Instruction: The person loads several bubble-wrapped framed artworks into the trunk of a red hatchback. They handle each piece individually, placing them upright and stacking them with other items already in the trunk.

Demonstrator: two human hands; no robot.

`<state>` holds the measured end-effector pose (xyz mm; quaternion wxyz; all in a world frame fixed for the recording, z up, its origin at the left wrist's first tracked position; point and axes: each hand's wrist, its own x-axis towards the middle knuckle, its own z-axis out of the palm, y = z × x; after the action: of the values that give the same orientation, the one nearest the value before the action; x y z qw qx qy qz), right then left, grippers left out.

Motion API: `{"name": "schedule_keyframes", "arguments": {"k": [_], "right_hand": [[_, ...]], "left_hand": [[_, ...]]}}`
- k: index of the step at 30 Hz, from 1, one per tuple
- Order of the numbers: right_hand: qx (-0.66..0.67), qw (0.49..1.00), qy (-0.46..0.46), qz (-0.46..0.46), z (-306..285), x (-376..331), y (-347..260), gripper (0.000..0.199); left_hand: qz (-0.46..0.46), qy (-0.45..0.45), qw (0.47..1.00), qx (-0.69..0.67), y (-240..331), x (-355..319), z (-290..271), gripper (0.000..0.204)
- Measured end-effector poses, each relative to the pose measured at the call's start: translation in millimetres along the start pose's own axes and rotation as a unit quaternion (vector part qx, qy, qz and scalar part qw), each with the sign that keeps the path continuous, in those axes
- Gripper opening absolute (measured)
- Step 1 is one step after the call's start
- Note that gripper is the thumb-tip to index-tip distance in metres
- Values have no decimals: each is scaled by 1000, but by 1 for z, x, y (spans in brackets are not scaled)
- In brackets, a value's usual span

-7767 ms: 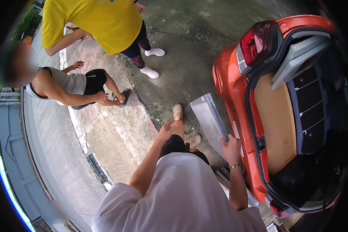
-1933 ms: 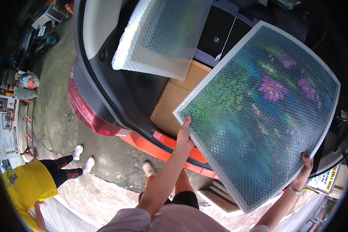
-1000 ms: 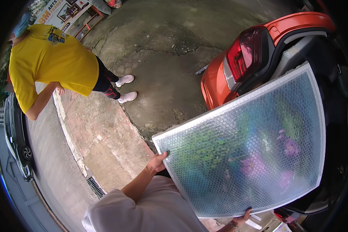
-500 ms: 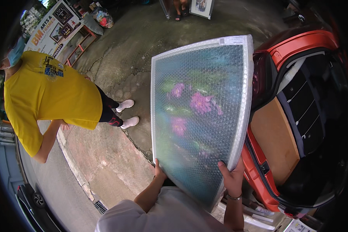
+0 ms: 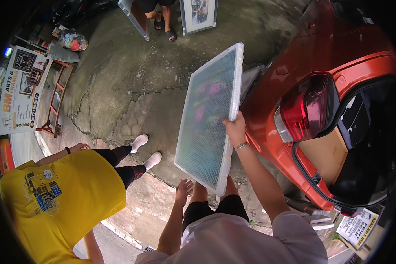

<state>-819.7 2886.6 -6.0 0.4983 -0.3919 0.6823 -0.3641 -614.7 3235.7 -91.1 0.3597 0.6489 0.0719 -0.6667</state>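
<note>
The left hand (image 5: 183, 188) hangs free with fingers spread, just below the lower edge of the wrapped picture (image 5: 209, 119). The right hand (image 5: 235, 129) grips that picture's right edge, holding it up on its own, tilted over the concrete ground (image 5: 132, 83). Beside it sits the orange car (image 5: 321, 110), trunk open. A person in a yellow shirt (image 5: 61, 198) stands to the left.

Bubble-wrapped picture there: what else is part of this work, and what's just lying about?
In hand:
bubble-wrapped picture, gripped by the right hand
left hand, free below it
open orange car boot

Lying about:
framed picture
signboard
red rack
</note>
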Motion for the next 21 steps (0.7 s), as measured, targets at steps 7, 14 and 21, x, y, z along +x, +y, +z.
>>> {"name": "schedule_keyframes", "arguments": {"k": [7,14,21], "right_hand": [[-137,981,106,86,25,122,19,51],[-182,959,186,114,31,252,57,52],[-211,945,218,123,18,339,104,48]], "left_hand": [[-53,120,988,83,12,-11,-38,66],[-92,163,975,123,35,-19,-46,67],[-120,161,968,150,65,-21,-12,62]]}}
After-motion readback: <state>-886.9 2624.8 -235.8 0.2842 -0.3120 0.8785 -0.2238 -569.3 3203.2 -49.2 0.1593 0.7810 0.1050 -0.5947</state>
